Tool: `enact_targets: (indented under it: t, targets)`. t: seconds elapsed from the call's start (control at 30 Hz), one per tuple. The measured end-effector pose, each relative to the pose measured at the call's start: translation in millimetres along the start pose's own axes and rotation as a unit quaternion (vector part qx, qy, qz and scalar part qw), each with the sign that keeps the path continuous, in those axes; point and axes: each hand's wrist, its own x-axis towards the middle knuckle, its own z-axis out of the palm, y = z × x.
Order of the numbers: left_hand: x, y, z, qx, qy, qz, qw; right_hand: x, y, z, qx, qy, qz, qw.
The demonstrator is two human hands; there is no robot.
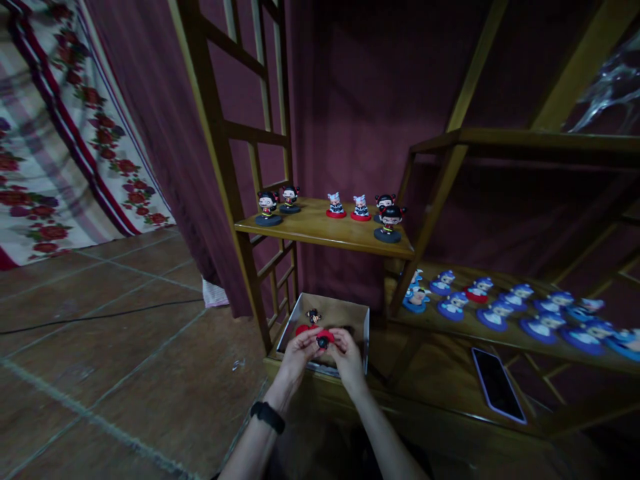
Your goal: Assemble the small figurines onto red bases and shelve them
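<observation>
Red-and-black toy, held by left hand and right hand together, fingertips of each clamped on its own side of it. Hands sit close to each other, toy between them. Toy is over the front part of the white-sided cardboard box; can't tell whether it touches anything in the box. Fine detail too small to read. Black wristband on the left wrist, in front of the box. Inside the box: one small black-haired figure near the back, upright or lying, can't tell which, plus a red disc just beside the left hand, partly hidden. Wooden shelf above and behind the box carries, left to right: two dark-haired figures on dark bases, two pale-haired figures on red bases, two more dark-haired figures, overlapping. Lower shelf right of the box holds rows of blue-and-white figures, mostly on blue bases, one on red. Phone, dark screen up, lies well right of the box. Maroon curtain left of and behind the box; flowered cloth farther left. Black cable runs over the tiled floor, left of the box.
</observation>
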Motion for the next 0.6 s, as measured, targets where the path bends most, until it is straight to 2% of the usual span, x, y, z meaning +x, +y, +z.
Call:
enact_targets:
  t: [0.17,0.33,0.43,0.6]
  targets:
    - [-8,-4,2.0,-0.017,0.056,-0.037,0.998,-9,5,5,0.094,0.033,0.087,0.991]
    - [-32,2,9.3,-0.046,0.042,-0.062,0.996,-21,5,4,0.177,0.051,0.154,0.971]
    - [-50,1,14.3,-0.057,0.03,-0.048,0.997,-30,2,0,0.175,0.026,0.159,0.971]
    - [-75,-14,17.0,-0.061,0.038,0.005,0.997,-50,-5,-9,0.133,-0.012,0.157,0.978]
